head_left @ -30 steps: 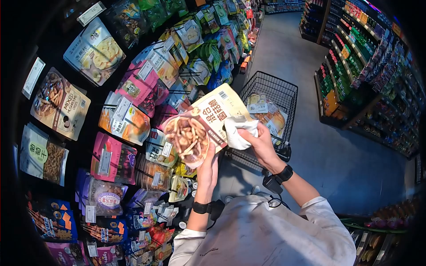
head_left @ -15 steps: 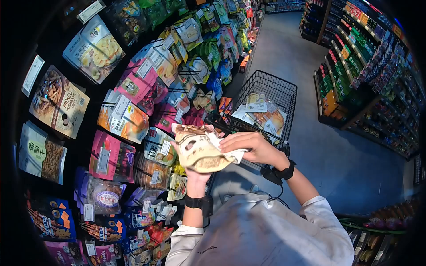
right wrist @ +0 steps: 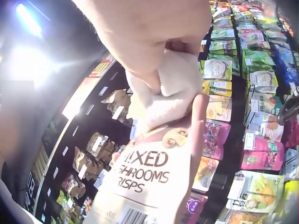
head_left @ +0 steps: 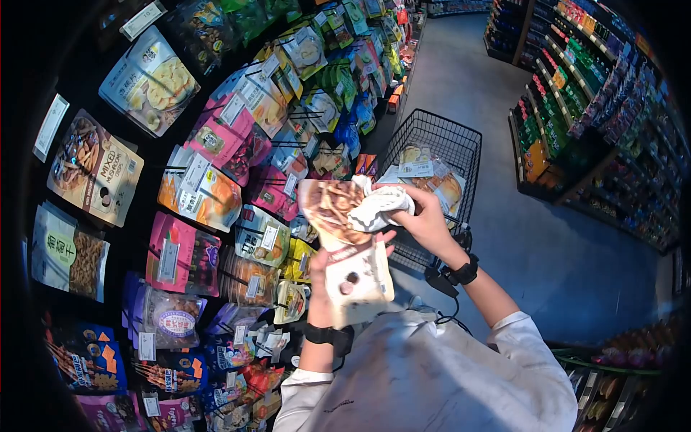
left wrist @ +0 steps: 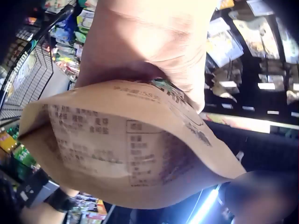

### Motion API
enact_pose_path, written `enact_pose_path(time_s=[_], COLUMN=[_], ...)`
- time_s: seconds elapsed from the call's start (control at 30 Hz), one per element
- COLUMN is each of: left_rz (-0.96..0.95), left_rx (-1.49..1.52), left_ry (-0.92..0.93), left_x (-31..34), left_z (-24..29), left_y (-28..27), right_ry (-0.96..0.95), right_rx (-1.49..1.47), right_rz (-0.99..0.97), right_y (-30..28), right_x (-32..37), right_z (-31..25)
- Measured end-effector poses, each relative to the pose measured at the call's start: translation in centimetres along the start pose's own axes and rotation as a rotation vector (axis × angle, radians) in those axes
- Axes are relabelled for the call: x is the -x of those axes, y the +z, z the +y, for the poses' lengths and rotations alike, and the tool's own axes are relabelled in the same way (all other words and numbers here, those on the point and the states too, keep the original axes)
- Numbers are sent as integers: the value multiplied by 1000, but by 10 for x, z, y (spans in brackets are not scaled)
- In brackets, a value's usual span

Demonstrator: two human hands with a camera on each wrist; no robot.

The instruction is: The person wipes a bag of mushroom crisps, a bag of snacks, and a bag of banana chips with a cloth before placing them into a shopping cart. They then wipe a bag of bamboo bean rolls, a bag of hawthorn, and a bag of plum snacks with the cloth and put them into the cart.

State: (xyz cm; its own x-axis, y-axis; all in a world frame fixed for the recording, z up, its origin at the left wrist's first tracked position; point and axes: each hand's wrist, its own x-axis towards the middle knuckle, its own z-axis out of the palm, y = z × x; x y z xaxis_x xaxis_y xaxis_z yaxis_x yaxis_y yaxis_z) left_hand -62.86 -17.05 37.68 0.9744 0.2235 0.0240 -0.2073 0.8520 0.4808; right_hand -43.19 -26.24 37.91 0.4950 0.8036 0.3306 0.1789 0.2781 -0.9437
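A beige stand-up bag of mixed mushroom crisps (head_left: 360, 279) is held in front of the person's chest. The left hand (head_left: 321, 288) grips it from behind, its thumb side at the left edge and fingertips showing past the right edge. In the left wrist view, the bag's printed bottom fold (left wrist: 103, 149) faces the camera below the palm. The right hand (head_left: 430, 225) pinches a bunched white cloth (head_left: 378, 210) against the bag's mushroom picture. In the right wrist view, the cloth (right wrist: 174, 84) lies at the bag's face, above its English lettering.
Beyond the hands stands a black wire shopping cart (head_left: 471, 162) with several packs (head_left: 425, 169) inside. A wall of hanging snack bags (head_left: 198, 191) runs along the left, including a matching mushroom crisps bag (head_left: 93, 169). Drink shelves (head_left: 576, 108) stand across the aisle floor (head_left: 497, 230).
The bag has turned over from its Chinese-lettered side, tipping bottom-up midway, and now hangs lower with another face showing. The right hand has moved with the cloth onto the mushroom picture.
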Motion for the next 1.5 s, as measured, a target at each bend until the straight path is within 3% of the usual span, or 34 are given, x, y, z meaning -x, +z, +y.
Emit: enact_pose_path(time_s=[0.1, 0.13, 0.2, 0.27, 0.4, 0.47, 0.5, 0.53, 0.6, 0.73, 0.8, 0.87, 0.93, 1.03, 1.07, 1.2, 1.3, 1.4, 1.47, 1.5], left_rz=[67, 221, 159, 227, 254, 284, 287, 203, 111, 255, 212, 230, 261, 310, 256, 213, 328, 439, 534, 479], left_rx=[-270, -304, -264, -158, -320, -511, -434, -488, -534, -366, -141, -184, -269, -396, -554, -545, -413, -118, -184, -230], left_ry=[165, 247, 360, 492, 344, 325, 304, 289, 196, 186, 229, 246, 266, 287, 274, 115, 118, 77, 174, 231], left_x=[-3, 1, -16, -23, -17, -11, -9, -12, -11, -11, -4, -4, -5, -3, -10, -15, -14, -17, -23, -24], left_z=[-14, -15, -1, 5, 9, -4, -13, -16, -22, -27, -13, -16, -18, -22, -20, -30, -33, -19, -13, -11], left_y=[-23, -30, -1, 8, -2, -10, -10, -10, 11, -25, -39, -48, -54, -57, -20, -19, -18, -17, -26, -32], right_ry=[-97, -155, -188, -169, -161, -190, -183, -177, -74, -255, -294, -325, -334, -337, -355, -375, -451, -377, -411, -446], right_rx=[144, 197, 142, 14, 17, 118, 116, 115, 35, 235, 189, 171, 132, 205, 233, 272, 313, 312, 283, 297], right_rz=[-112, -150, -291, -405, -350, -122, -32, 58, 97, -182, -339, -502, -500, -251, -180, -100, -122, -324, -417, -486], right_y=[2, 4, 6, 10, 9, 13, 11, 9, 2, 0, 5, 6, 11, 16, 15, 8, 13, 22, 26, 27], right_x=[3, 6, 12, 21, 24, 18, 13, 7, -1, 7, 17, 23, 26, 24, 18, 4, 5, 16, 21, 23], right_z=[-15, -15, -15, -10, -16, -21, -19, -14, -19, -31, -34, -34, -30, -27, -30, -32, -31, -30, -27, -27])
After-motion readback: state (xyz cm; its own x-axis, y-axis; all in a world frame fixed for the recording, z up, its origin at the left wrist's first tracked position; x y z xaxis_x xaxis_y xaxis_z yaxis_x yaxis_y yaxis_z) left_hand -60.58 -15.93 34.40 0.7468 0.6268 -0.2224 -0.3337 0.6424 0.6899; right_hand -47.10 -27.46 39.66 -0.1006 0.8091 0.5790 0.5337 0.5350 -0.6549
